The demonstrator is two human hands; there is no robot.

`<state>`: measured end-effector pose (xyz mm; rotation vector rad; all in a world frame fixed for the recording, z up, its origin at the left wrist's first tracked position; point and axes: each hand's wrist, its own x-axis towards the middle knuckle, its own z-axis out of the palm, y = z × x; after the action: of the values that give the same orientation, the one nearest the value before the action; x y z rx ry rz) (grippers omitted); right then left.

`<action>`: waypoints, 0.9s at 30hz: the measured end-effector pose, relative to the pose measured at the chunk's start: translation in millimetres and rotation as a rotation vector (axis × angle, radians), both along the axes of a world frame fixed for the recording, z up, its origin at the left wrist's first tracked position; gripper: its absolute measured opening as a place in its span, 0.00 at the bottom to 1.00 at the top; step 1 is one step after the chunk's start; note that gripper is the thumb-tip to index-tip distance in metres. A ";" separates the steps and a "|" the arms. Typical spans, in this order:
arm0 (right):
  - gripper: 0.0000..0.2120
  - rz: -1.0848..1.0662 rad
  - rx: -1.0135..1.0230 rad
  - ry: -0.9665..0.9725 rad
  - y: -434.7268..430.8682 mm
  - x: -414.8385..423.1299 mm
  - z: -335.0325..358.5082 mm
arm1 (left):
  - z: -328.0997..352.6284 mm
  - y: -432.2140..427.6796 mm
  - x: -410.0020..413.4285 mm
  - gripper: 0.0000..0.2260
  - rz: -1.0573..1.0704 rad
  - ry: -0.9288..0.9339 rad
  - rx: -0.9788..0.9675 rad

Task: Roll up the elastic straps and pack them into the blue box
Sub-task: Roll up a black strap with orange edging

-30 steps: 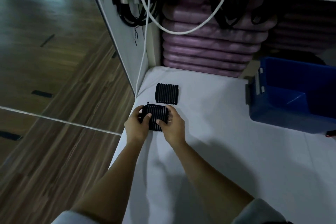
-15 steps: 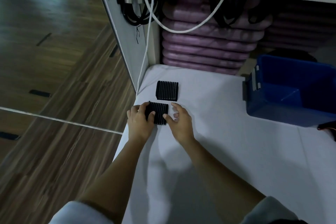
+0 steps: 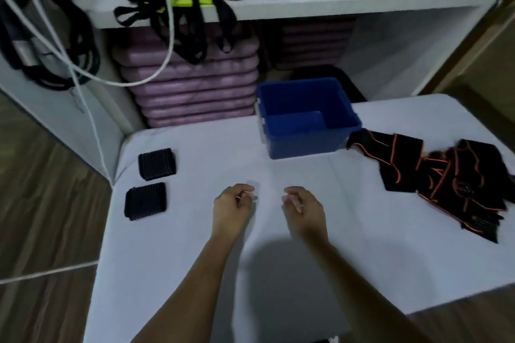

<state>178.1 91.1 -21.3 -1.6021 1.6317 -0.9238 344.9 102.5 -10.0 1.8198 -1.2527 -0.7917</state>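
Two rolled straps, one blue box

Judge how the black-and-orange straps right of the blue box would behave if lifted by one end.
Probably floppy: the straps lie flat in creased, overlapping folds, so a lifted end would likely trail. Likely light, being thin fabric. Pushed, they would probably bunch on the table rather than roll.

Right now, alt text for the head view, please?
Left hand and right hand hover empty over a white table. A ribbed black pad lies behind a second pad at its left edge; a blue box stands at the back, black-and-orange straps heaped to its right.
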 end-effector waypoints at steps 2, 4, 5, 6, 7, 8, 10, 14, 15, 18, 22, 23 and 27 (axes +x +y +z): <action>0.09 -0.087 0.029 0.042 -0.7 -38.8 0.3 | 1.8 -11.3 -38.3 0.09 -0.078 0.003 0.009; 0.09 -0.155 0.030 0.061 -2.8 -76.3 0.7 | 2.3 -21.4 -77.9 0.10 -0.155 0.009 0.013; 0.09 -0.180 0.026 0.075 -4.6 -94.2 -0.3 | 2.8 -26.3 -97.5 0.11 -0.192 0.009 0.010; 0.09 -0.202 0.027 0.091 -6.8 -112.1 -1.9 | 3.6 -31.2 -117.1 0.11 -0.224 0.010 0.005; 0.09 -0.224 0.029 0.106 -9.5 -129.7 -3.3 | 4.1 -36.4 -136.8 0.11 -0.253 0.012 0.000; 0.10 -0.247 0.029 0.119 -12.4 -147.2 -4.3 | 4.8 -41.3 -157.0 0.11 -0.279 0.011 -0.001; 0.10 -0.287 0.013 0.132 -19.1 -182.0 -5.6 | 5.3 -50.5 -197.4 0.10 -0.319 0.003 0.002; 0.12 -0.338 -0.024 0.119 -43.2 -246.9 -1.6 | 2.0 -73.3 -269.7 0.09 -0.341 0.030 0.004; 0.12 -0.341 -0.038 0.122 -52.8 -261.1 -1.1 | 0.5 -81.4 -284.0 0.09 -0.336 0.020 0.005; 0.16 -0.316 -0.050 0.113 -86.4 -295.8 0.0 | 0.1 -107.1 -318.6 0.14 -0.329 -0.029 0.052; 0.24 -0.187 0.012 0.097 -135.9 -321.3 -3.5 | -4.6 -136.5 -346.1 0.19 -0.347 -0.064 0.132; 0.25 -0.155 0.025 0.106 -147.0 -325.9 -5.6 | -8.3 -143.1 -350.6 0.20 -0.343 -0.071 0.141; 0.25 -0.062 0.085 0.151 -183.6 -337.0 -16.4 | -22.2 -167.3 -361.5 0.22 -0.311 -0.104 0.179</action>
<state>-158.9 -92.5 -37.7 -1.6046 1.8084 -0.7691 -16.6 -64.7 -32.2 1.8499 -1.6028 -1.0178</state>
